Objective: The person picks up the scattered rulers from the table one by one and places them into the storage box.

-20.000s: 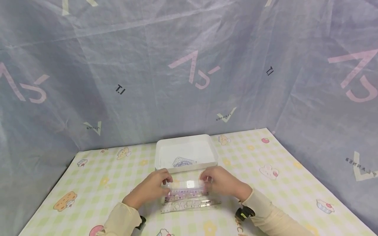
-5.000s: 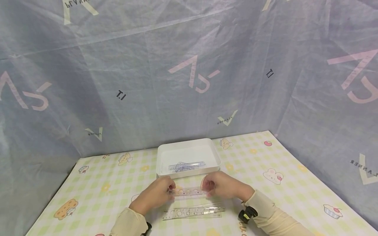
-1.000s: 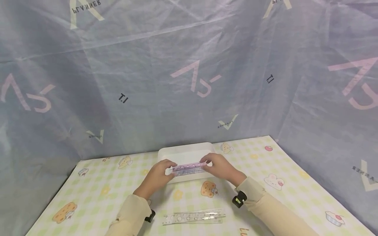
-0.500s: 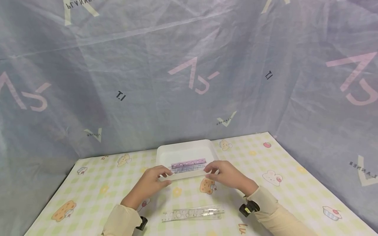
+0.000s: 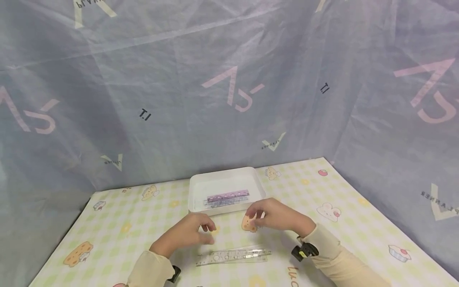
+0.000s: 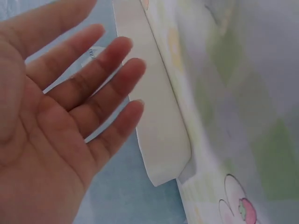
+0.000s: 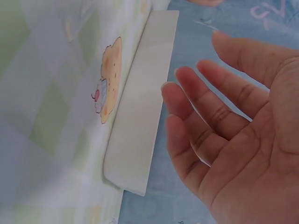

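Above the cloth in the head view, my left hand (image 5: 188, 233) has relaxed, spread fingers and holds nothing. My right hand (image 5: 277, 217) hovers in front of the tray's right corner, also with bare, loose fingers. Just in front of both hands lie clear rulers (image 5: 229, 256), overlapping on the cloth. A white tray (image 5: 201, 212) stands behind them. Inside it, a purple ruler (image 5: 227, 195) lies along clear, blue-marked drawing tools (image 5: 226, 202). Each wrist view shows an open palm, the left one (image 6: 51, 126) and the right one (image 7: 252, 126), near the tray's outer wall.
A checked tablecloth (image 5: 136, 223) with cartoon prints covers the table. Grey-blue fabric (image 5: 179, 99) hangs behind it and at both sides. A black strap device (image 5: 305, 251) sits on the right wrist.
The purple ruler went from both hands into the tray and was let go. Since then the hands have drawn back toward the clear rulers. Earlier, more rulers lay on the cloth.
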`<state>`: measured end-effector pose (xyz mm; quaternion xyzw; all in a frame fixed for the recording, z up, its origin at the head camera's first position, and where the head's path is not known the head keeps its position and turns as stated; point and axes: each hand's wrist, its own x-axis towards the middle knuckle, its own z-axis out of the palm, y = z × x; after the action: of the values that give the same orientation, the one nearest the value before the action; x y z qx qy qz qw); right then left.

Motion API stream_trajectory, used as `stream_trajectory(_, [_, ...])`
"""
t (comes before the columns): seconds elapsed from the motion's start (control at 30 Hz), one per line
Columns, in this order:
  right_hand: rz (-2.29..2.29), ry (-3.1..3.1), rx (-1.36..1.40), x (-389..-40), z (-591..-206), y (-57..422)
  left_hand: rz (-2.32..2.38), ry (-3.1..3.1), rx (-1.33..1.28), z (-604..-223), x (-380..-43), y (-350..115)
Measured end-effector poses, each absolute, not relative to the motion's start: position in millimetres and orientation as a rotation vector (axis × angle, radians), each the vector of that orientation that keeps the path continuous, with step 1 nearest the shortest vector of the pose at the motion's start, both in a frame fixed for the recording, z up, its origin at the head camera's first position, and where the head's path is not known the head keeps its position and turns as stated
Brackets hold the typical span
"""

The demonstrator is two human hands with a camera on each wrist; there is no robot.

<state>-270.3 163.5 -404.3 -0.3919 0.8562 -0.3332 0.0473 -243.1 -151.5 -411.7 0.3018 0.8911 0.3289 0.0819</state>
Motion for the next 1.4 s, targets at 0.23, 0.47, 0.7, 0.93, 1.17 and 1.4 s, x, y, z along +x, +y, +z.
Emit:
stream_trajectory(0.23, [-0.947,2.539,-1.220,-268,-405,164,0.874,2.597,0.799,-409,-234,-151])
stream_trajectory(0.47, [-0.930,2.457,-1.210,-268,-415,161,0.663,2.615,0.790,-410,-231,-149])
stream_trajectory(0.7, [-0.873,2.441,-1.095,-262,-420,157,0.597,2.618,0.736,-411,-227,-144])
stream_trajectory(0.93, [-0.648,2.506,-1.043,-254,-413,152,0.571,2.635,0.697,-413,-226,-142])
stream_trajectory(1.17, [-0.585,2.483,-0.981,-249,-413,151,0.549,2.626,0.685,-414,-225,-138])
stream_trajectory(1.4, [-0.601,2.445,-0.961,-248,-415,150,0.570,2.587,0.704,-414,-223,-137])
